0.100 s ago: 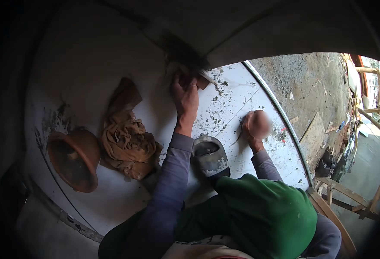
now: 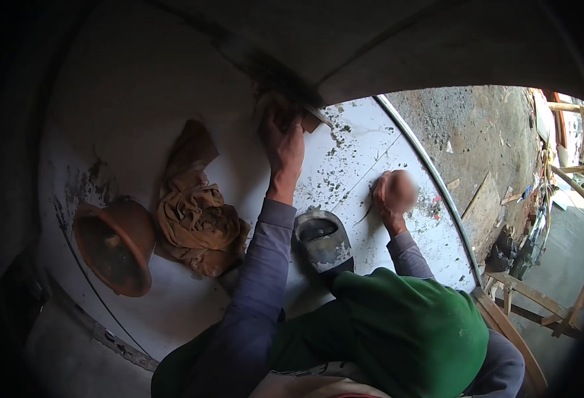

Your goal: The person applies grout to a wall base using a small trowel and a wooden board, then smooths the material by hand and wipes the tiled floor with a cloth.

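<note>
My left hand (image 2: 284, 151) reaches to the dark smeared base of the wall, its fingers curled round a small brown flat piece (image 2: 311, 123) with a pale edge. Shadow hides most of its fingertips, and I cannot tell the piece's exact kind. To the right, my right hand (image 2: 391, 199) rests closed on the white tiled floor (image 2: 371, 142). A blur covers much of that hand, and whether anything is inside it is hidden. Dark crumbs of dirt are scattered on the tiles between the two hands.
An orange-brown basin (image 2: 142, 232) lies tipped at the left, beside a crumpled brown cloth (image 2: 195, 215). A dark, mud-spattered slide sandal (image 2: 328, 251) is below my hands, near my green-clad knee (image 2: 418, 331). A metal strip (image 2: 431, 171) edges the tiles; rough ground and timber lie beyond.
My left hand has shifted very slightly with the brown piece in it. The right hand stays in place.
</note>
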A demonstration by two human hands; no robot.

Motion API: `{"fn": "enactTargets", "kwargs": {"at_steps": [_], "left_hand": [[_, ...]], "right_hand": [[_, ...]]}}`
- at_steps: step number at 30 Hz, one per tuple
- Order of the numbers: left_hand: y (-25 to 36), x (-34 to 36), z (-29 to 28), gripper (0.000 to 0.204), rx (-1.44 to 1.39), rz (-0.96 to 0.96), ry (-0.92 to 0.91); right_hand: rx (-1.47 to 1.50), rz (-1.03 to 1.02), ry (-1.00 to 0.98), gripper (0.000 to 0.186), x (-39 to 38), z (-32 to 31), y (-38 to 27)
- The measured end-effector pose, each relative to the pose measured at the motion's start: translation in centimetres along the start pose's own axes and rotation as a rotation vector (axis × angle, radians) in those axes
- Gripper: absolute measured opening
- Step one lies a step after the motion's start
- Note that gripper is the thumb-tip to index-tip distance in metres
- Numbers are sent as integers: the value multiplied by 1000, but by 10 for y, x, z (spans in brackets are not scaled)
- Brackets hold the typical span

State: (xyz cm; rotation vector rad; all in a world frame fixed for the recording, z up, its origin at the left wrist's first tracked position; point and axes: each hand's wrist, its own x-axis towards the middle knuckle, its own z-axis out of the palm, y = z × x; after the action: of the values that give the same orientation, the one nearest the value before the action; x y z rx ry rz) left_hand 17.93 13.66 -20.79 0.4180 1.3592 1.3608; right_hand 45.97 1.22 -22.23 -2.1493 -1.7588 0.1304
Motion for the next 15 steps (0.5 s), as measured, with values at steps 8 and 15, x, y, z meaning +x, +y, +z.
{"fn": "enactTargets", "kwargs": {"at_steps": [8,15], "left_hand": [[7,27,-7,33,3,184,-8],[86,20,-7,24,106,178,-63]], "right_hand": [[1,-42,19,15,1,1,-13],[-31,-51,28,16,-1,3,-15]]}}
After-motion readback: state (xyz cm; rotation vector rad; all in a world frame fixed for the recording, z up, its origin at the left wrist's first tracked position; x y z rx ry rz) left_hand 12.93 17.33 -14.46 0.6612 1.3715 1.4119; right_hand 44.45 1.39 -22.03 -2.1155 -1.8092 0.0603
